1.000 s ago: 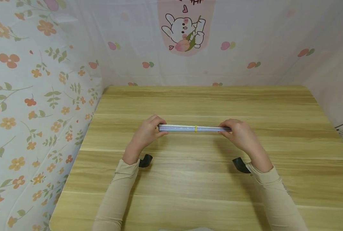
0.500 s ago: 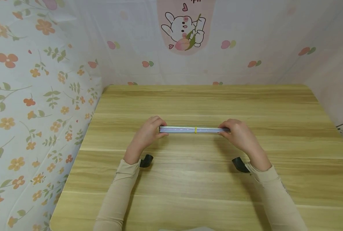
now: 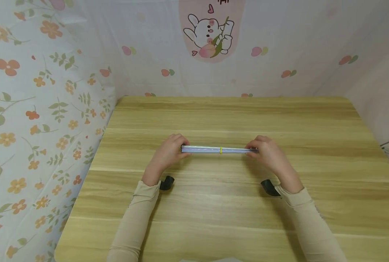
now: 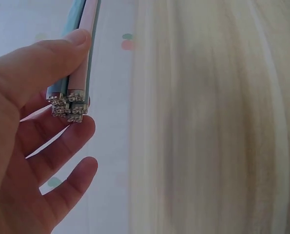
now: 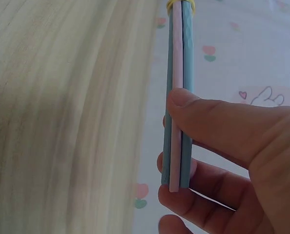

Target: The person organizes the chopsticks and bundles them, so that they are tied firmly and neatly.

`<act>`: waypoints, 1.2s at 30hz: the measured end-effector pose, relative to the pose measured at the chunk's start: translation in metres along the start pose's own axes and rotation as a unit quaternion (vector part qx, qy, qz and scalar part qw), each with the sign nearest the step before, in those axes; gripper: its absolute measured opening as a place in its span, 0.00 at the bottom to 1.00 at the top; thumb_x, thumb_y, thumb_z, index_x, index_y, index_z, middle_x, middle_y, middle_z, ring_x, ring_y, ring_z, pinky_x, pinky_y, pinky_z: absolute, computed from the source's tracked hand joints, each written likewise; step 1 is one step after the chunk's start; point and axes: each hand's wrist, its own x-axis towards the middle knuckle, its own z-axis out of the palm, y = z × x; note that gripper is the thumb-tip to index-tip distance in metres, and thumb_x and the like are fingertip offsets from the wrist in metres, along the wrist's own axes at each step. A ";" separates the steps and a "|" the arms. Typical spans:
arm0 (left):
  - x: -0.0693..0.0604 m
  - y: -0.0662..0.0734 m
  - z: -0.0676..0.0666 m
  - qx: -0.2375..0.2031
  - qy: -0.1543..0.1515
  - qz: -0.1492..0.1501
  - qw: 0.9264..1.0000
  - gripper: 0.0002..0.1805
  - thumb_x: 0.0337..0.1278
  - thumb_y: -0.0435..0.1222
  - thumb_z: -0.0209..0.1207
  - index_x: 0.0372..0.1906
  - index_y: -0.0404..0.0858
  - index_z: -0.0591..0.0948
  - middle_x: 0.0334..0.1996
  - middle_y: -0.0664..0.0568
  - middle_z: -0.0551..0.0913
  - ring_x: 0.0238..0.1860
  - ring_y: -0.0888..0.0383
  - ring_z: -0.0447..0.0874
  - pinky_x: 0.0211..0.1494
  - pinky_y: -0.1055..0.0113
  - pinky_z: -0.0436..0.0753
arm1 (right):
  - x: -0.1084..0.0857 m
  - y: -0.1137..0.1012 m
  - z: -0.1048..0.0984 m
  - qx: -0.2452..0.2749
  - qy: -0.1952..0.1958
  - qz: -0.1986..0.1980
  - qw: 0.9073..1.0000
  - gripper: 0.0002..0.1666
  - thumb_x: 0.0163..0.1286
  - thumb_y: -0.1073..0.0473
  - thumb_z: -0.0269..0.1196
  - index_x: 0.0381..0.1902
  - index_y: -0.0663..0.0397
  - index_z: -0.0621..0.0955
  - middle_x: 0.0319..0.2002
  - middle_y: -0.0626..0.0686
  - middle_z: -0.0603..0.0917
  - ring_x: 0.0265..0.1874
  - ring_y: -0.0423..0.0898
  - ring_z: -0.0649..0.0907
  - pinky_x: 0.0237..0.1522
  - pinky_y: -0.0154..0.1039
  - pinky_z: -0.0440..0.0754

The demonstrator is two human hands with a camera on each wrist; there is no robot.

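Observation:
A bundle of pink and blue chopsticks (image 3: 204, 149) is held level above the table, tied near its middle with a yellow rubber band (image 3: 221, 150). My left hand (image 3: 167, 154) pinches one end; the left wrist view shows the thumb on top and patterned silvery caps (image 4: 74, 108) at that end. At the opposite end, my right hand (image 3: 272, 156) grips the bundle between thumb and fingers. In the right wrist view the plain tips (image 5: 174, 183) reach down past the thumb, one pink stick slightly longer than its neighbours.
The wooden table (image 3: 214, 214) spreads beneath both hands. A printed curtain (image 3: 142, 69) hangs behind it, and a floral one (image 3: 43, 145) at the left. Black curved pieces (image 3: 167, 183) sit at the wrists. Something white (image 3: 227, 259) shows at the bottom edge.
Both hands and the bundle have come slightly nearer to me. The right hand has shifted a little to the left. The grip at each end stays.

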 end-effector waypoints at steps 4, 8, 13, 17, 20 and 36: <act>-0.001 0.000 0.002 0.004 0.003 0.004 1.000 0.16 0.45 0.38 0.71 0.38 0.35 0.80 0.37 0.49 0.81 0.40 0.52 0.76 0.47 0.61 0.76 | 0.000 0.002 0.003 -0.001 -0.003 0.000 1.000 0.08 0.55 0.65 0.70 0.34 0.59 0.85 0.31 0.54 0.81 0.31 0.48 0.80 0.35 0.45 0.78; 0.000 0.000 0.003 0.009 -0.002 0.005 1.000 0.16 0.45 0.38 0.71 0.38 0.35 0.81 0.37 0.49 0.81 0.41 0.52 0.77 0.48 0.60 0.76 | 0.000 0.003 0.006 0.003 -0.009 0.007 1.000 0.08 0.55 0.65 0.70 0.35 0.59 0.85 0.31 0.54 0.81 0.31 0.49 0.80 0.35 0.46 0.77; 0.000 -0.002 0.005 0.023 -0.006 0.010 1.000 0.16 0.45 0.40 0.71 0.38 0.36 0.82 0.38 0.49 0.81 0.43 0.51 0.78 0.48 0.59 0.77 | -0.001 0.005 0.010 0.006 -0.017 0.020 1.000 0.08 0.56 0.64 0.70 0.35 0.59 0.85 0.31 0.54 0.80 0.31 0.49 0.80 0.36 0.46 0.77; -0.001 -0.005 0.009 0.028 -0.002 0.016 0.999 0.17 0.43 0.40 0.72 0.37 0.37 0.82 0.38 0.49 0.80 0.42 0.52 0.78 0.48 0.59 0.77 | -0.001 0.005 0.013 0.007 -0.013 0.018 1.000 0.08 0.55 0.64 0.70 0.34 0.59 0.85 0.30 0.54 0.80 0.30 0.48 0.79 0.34 0.44 0.77; -0.001 -0.006 0.011 0.027 -0.002 0.014 1.000 0.17 0.43 0.41 0.72 0.37 0.37 0.81 0.38 0.50 0.80 0.42 0.52 0.78 0.49 0.59 0.77 | -0.001 0.005 0.015 0.008 -0.008 0.014 1.000 0.08 0.54 0.64 0.71 0.33 0.58 0.85 0.29 0.53 0.79 0.29 0.47 0.79 0.33 0.43 0.76; -0.003 -0.008 0.015 0.025 0.004 0.013 1.000 0.16 0.43 0.40 0.72 0.36 0.37 0.81 0.35 0.51 0.79 0.40 0.53 0.76 0.48 0.59 0.75 | -0.003 0.008 0.020 0.006 -0.012 0.029 0.999 0.08 0.54 0.62 0.71 0.34 0.56 0.85 0.30 0.52 0.80 0.30 0.46 0.79 0.34 0.44 0.76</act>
